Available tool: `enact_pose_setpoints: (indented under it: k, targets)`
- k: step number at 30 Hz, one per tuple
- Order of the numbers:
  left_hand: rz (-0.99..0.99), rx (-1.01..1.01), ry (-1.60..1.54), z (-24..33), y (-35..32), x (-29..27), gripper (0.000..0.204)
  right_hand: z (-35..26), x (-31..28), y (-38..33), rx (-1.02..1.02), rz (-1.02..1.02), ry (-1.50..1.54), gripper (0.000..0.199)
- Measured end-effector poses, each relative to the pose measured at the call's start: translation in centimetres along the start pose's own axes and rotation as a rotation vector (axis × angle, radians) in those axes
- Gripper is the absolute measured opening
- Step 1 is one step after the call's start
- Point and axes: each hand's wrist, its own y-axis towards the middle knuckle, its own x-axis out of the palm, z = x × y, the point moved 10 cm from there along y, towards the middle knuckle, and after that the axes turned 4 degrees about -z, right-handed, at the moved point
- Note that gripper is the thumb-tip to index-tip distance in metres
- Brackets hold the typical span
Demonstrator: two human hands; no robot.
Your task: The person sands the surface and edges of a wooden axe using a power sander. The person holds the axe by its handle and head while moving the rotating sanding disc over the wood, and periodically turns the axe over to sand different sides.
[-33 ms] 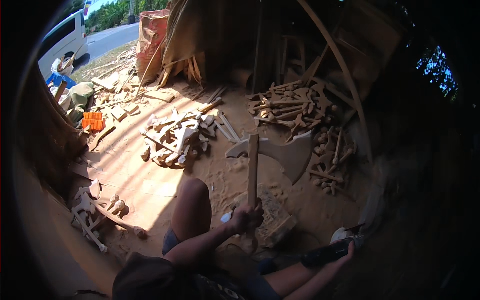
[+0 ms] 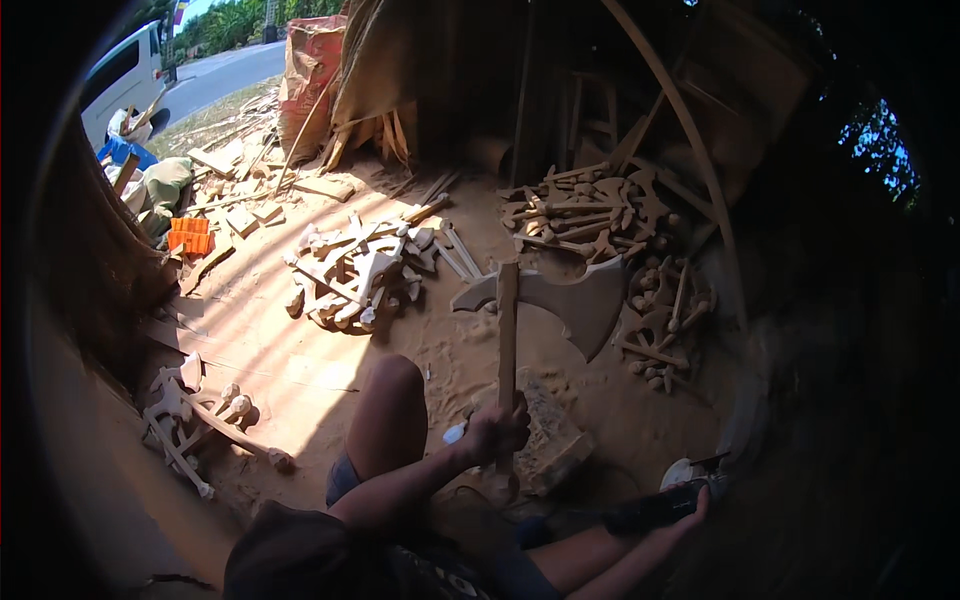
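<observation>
Near the top of the frame, left of centre, I see a large reddish-orange woven sack (image 2: 312,75) standing upright on the sandy ground, leaning against the dark shelter wall; it has pale printing on its side, too blurred to make out. At the left edge lies a small bright orange ribbed plastic crate (image 2: 190,234), with a blue bundle (image 2: 127,152) above it. I see no signs or screens.

Open-air woodcarving workshop: carved wooden pieces (image 2: 360,270) heaped on sawdust floor (image 2: 300,350).
</observation>
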Motion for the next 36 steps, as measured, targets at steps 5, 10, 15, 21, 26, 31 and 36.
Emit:
enact_pose_setpoints:
  k: [5, 10, 15, 21, 26, 31, 36]
  targets:
    - [0.111, 0.124, 0.075, 5.4, -0.6, 1.7, 0.016, 0.4, 0.4, -1.1, 0.017, 0.115, -0.024, 0.043]
    - [0.144, 0.145, -0.005, 6.4, -0.9, 0.7, 0.029, 0.4, -1.3, 1.2, -0.029, 0.126, -0.026, 0.045]
    - [-0.081, 0.177, -0.154, 7.4, -1.4, 3.4, 0.037, 1.7, -1.6, 3.4, -0.020, 0.048, -0.019, 0.047]
    - [0.563, 0.594, 0.874, 16.8, -3.0, 4.3, 0.021, 1.6, 0.8, 0.9, -0.086, 0.125, -0.125, 0.041]
    - [0.913, 0.578, 1.554, 31.5, 0.5, 3.0, 0.039, -0.3, 0.7, -0.1, -0.283, 0.076, -0.266, 0.043]
    - [1.386, 0.355, 2.020, 51.1, -1.5, -7.7, 0.060, 3.0, 0.8, 2.2, -0.049, -0.009, -0.158, 0.042]
    - [0.542, -0.142, 1.831, 40.1, -5.4, -14.1, 0.051, 2.1, 2.1, 1.6, -0.127, -0.010, -0.189, 0.041]
